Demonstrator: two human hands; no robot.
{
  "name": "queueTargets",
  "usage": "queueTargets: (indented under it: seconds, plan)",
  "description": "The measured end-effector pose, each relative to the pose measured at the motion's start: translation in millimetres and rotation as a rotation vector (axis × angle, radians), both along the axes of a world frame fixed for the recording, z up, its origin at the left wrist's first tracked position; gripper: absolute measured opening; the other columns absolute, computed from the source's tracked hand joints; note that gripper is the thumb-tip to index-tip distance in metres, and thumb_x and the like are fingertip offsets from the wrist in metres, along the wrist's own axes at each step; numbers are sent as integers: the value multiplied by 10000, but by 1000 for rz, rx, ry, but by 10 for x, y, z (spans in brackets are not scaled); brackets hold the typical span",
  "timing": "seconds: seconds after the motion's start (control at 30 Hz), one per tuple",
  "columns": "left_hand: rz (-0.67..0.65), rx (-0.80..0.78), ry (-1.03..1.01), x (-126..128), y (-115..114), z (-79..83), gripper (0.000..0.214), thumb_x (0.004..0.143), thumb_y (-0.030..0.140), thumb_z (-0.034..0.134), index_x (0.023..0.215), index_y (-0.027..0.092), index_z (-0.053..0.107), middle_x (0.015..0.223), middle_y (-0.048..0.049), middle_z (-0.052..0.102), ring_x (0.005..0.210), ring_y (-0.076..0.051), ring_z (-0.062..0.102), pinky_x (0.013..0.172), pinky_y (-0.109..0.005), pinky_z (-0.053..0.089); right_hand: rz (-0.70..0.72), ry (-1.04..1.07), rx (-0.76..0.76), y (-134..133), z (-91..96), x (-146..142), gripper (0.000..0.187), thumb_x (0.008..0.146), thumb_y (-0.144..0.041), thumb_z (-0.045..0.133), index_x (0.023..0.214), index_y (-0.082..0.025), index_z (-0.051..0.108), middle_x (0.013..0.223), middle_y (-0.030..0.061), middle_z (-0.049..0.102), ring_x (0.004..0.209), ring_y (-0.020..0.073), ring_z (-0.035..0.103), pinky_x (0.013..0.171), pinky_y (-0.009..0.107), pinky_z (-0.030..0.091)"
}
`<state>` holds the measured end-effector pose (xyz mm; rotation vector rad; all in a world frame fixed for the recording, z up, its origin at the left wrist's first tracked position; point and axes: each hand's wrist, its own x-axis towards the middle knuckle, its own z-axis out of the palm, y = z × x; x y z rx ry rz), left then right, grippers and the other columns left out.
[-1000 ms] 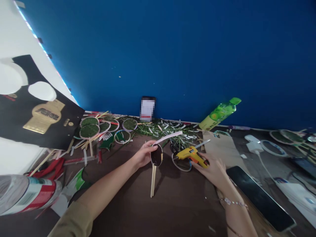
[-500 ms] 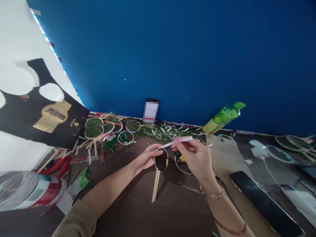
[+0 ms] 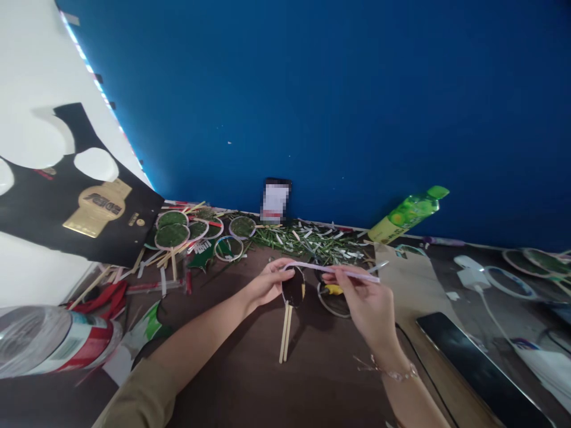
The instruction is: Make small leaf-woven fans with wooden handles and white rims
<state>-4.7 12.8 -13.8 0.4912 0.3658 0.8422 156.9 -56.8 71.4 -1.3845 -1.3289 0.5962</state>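
My left hand [image 3: 269, 283] is closed, pinching the top edge of a small round dark fan [image 3: 292, 290]. Two thin wooden sticks [image 3: 285, 336] hang down side by side from the fan as its handle. Along the fan's upper rim lies one end of a narrow pale pink strip [image 3: 312, 267], under my left thumb area. To the right, my right hand [image 3: 366, 303] pinches the strip near its far end, holding it nearly straight between both hands. Behind my right fingers is a ring-shaped thing [image 3: 331, 307] with a yellow piece [image 3: 332, 289] by it, partly hidden.
Several green round fans [image 3: 172, 236] and green and white scraps [image 3: 307, 241] line the wall. A tilted green bottle [image 3: 408, 214], a large plastic jar [image 3: 57, 342], a dark phone [image 3: 482, 368], a white charger [image 3: 473, 276] and an upright phone [image 3: 275, 200] stand or lie around.
My right hand has moved right and slightly down, drawing the strip out from the fan. My left hand and the fan stay almost in place; the view has shifted slightly.
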Motion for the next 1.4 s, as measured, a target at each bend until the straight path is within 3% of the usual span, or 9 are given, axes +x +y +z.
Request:
queueTargets:
  seconds: [0.27,0.97,1.4]
  plan:
    - [-1,1,6,1,7,-22,340,556,160,787,841,140,602,689,-9,671,576,-121,632,595,-229,509,9,-13,32,-123,-75,-29,154,779,-319,603,809,-178,658,746,50,683,662,184,664,652,326,575]
    - [6,-20,5,-2,6,-24,315,556,137,785,818,130,611,698,-15,680,605,-120,640,617,-221,505,86,-87,100,-187,53,-185,121,805,-245,567,777,-178,662,775,46,662,669,141,637,645,256,558]
    - [14,-18,1,-1,9,-25,308,555,140,783,812,132,614,682,-14,677,587,-117,636,607,-219,508,127,-233,156,-228,-65,-154,99,812,-222,553,816,-195,649,843,58,666,763,174,643,707,307,540]
